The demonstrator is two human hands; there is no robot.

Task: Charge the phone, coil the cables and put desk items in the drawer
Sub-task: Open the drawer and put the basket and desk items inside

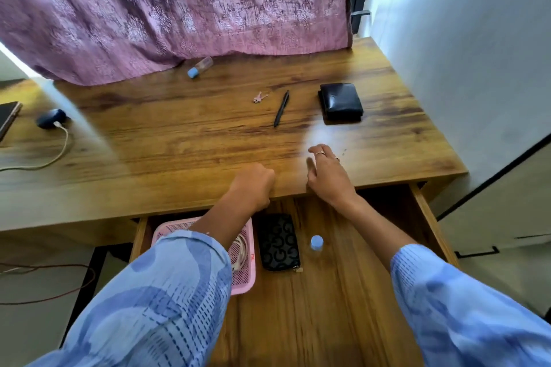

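Observation:
My left hand (253,185) is curled into a fist at the desk's front edge, with nothing visible in it. My right hand (328,173) hovers over the desk edge beside it with relaxed, spread fingers, holding nothing. Farther back on the desk (179,143) lie a black wallet (341,101), a black pen (281,109), small keys (259,97) and a blue-capped bottle (199,67) on its side. The open drawer (343,307) below my arms holds a pink basket (244,277) with a coiled white cable (240,250), a black patterned pouch (278,243) and a second blue-capped bottle (316,243).
At the far left a dark phone (9,118) lies by a dark rounded item (50,118) with a white cable (59,152) plugged into it. A pink curtain (179,9) hangs onto the desk's back. A white wall (462,53) bounds the right side.

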